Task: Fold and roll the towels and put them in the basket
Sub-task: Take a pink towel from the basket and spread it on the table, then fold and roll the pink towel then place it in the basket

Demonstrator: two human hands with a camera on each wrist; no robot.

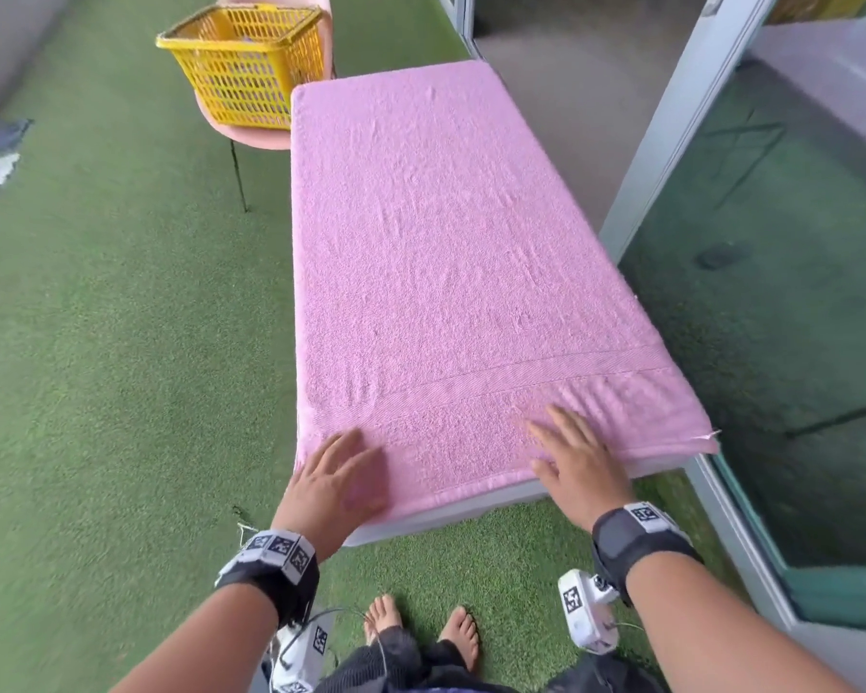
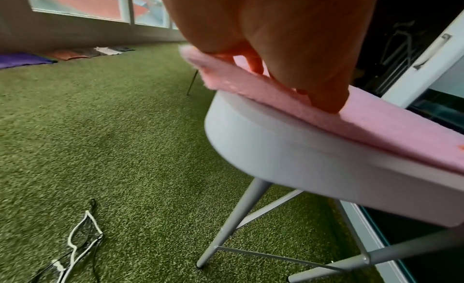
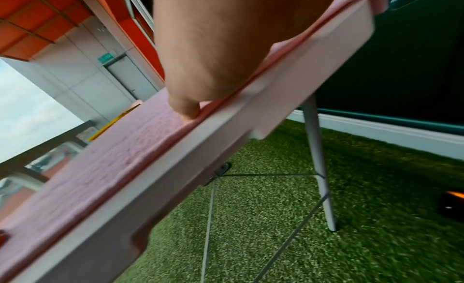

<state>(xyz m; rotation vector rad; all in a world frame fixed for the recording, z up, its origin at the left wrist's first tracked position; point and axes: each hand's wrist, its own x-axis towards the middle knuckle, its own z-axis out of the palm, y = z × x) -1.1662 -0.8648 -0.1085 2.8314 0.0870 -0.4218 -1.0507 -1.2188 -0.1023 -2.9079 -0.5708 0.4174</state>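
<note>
A pink towel (image 1: 451, 252) lies flat along a narrow white folding table (image 1: 451, 517), covering nearly all of its top. My left hand (image 1: 336, 472) rests flat on the towel's near left corner with straight fingers. On the near right part of the towel lies my right hand (image 1: 576, 452), fingers spread and flat. The left wrist view shows the left hand (image 2: 301, 68) pressing the pink towel (image 2: 376, 124) at the table edge. In the right wrist view the right hand (image 3: 213, 58) presses the towel (image 3: 113, 158) near the table's rim. A yellow basket (image 1: 246, 62) stands on a pink chair beyond the table's far left corner.
Green artificial turf (image 1: 121, 342) covers the floor. A glass door and its frame (image 1: 681, 117) run close along the table's right side. Cloths (image 2: 25, 59) lie by the far wall at the left. A loose cable (image 2: 80, 237) lies on the turf near my bare feet (image 1: 421, 632).
</note>
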